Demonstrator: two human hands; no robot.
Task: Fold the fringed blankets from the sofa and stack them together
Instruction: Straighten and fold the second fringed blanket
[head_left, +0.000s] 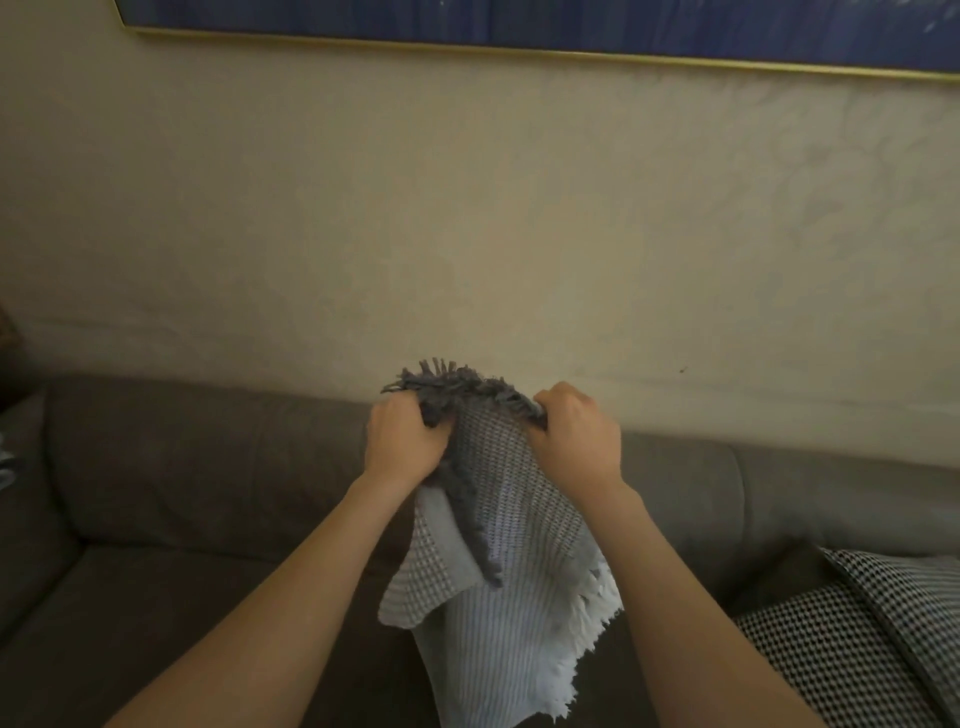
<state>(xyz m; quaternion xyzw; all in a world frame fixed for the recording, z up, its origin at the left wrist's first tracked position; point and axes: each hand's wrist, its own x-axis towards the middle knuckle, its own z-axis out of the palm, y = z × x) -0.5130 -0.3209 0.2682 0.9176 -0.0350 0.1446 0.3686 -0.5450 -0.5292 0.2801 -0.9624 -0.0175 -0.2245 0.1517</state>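
Wall and sofa: beige wall (467, 234) fills the upper view, with a gold-framed blue picture (519, 21) at 12 o'clock; a brown sofa (182, 467) runs across the lower half.
Blanket: the grey waffle-weave blanket (519, 519) hangs just below centre. Its dark fringe (441, 382) is bunched on top between the hands and a pale fringe (587, 618) runs down its 4 o'clock edge. The lower end runs out of view.
Left hand: the left hand (402, 441) grips the 9 o'clock end of the top edge, fingers (410, 415) curled tight into the cloth.
Right hand: the right hand (576, 436) grips the 3 o'clock end, fingers likewise closed on cloth; the two hands are near each other.
Cushion: a checked cushion (857, 639) lies on the seat at 4 o'clock.
Step in hand: probably sorting out the fringed edge to find its corners before a fold.
Doing it well: work the hands apart along the edge until each pinches a corner, so the cloth hangs flat. Shake out the doubled flap at 7 o'clock, then bring fringe to fringe. Loose tassels could snag or hide a corner.
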